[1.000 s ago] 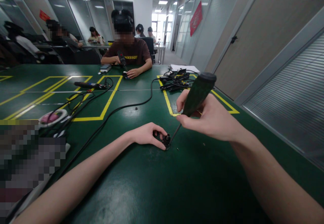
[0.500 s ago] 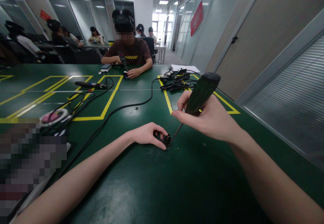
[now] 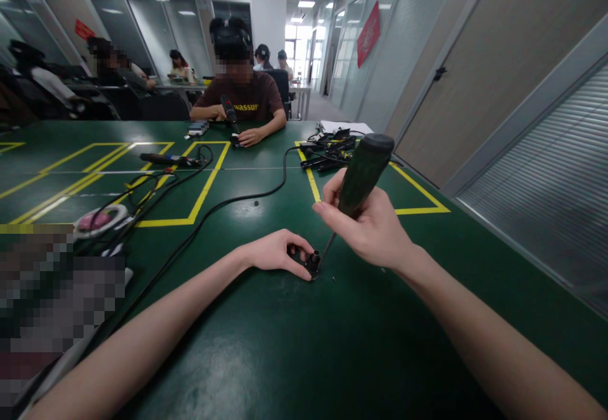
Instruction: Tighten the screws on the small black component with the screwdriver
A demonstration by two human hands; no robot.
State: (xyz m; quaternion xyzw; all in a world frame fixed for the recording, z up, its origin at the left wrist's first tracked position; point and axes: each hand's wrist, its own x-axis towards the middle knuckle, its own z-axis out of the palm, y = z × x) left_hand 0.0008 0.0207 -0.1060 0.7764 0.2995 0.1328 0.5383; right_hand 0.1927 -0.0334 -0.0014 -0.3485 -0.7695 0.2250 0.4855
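Note:
My left hand (image 3: pixel 280 252) rests on the green table with thumb and fingers closed round a small black part (image 3: pixel 313 263) that has a short round stub on top. Its exact kind is too small to make out. In my right hand (image 3: pixel 373 230) is a screwdriver (image 3: pixel 363 173) with a thick dark green handle, leaning up to the right. The thin shaft runs down to the right side of the black part, where its tip appears to touch. A tiny screw-like piece (image 3: pixel 333 279) lies on the table just right of the part.
A heap of black cables and tools (image 3: pixel 332 151) lies at the far right. A black cable (image 3: pixel 232 201) crosses the table to the left, near a tape roll (image 3: pixel 101 220) and a dark pen-like tool (image 3: pixel 164 158). Across the table, a co-worker (image 3: pixel 242 97) works with a power screwdriver (image 3: pixel 228 109).
My right hand has moved left, and the screwdriver now stands more upright, its tip still at the black part. My left hand has hardly moved.

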